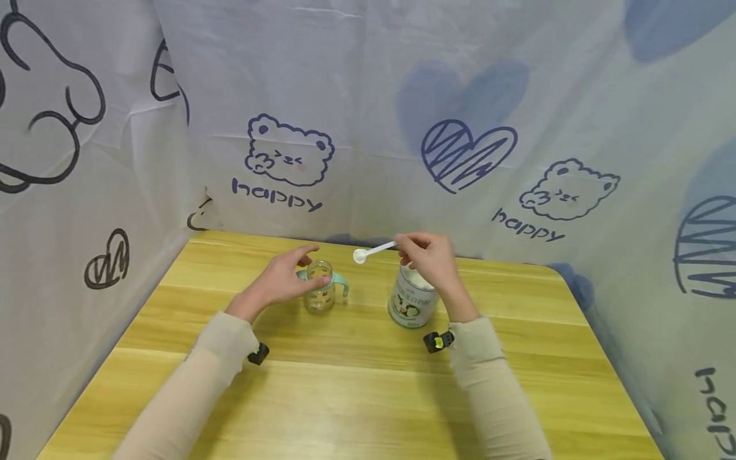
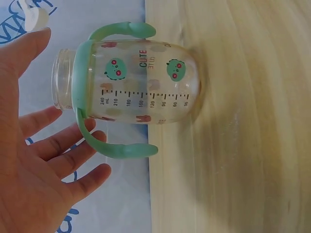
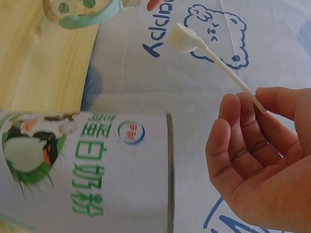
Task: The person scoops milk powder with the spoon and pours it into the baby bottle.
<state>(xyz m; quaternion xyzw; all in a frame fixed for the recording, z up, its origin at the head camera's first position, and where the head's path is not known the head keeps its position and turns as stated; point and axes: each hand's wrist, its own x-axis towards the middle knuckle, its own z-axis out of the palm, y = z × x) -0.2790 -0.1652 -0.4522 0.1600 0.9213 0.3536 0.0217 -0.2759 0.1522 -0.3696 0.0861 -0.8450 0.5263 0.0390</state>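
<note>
My right hand (image 1: 428, 259) pinches the end of a white scoop's thin handle between thumb and fingers. The bowl of the scoop (image 3: 183, 40) holds pale powder and hangs in the air between the can and the bottle. Below that hand stands a white milk powder can (image 1: 413, 303), its top uncovered and powder inside. A clear baby bottle (image 2: 141, 82) with mint-green handles stands upright on the table, without a lid, with measuring marks on its side. Around its neck, thumb and fingers spread, is my left hand (image 1: 282, 278).
The wooden table (image 1: 345, 396) ends at the back against a white cloth (image 1: 368, 128) printed with bears and hearts. Cloth also hangs along the left and right sides. Black straps with small devices (image 1: 439, 342) sit at both wrists.
</note>
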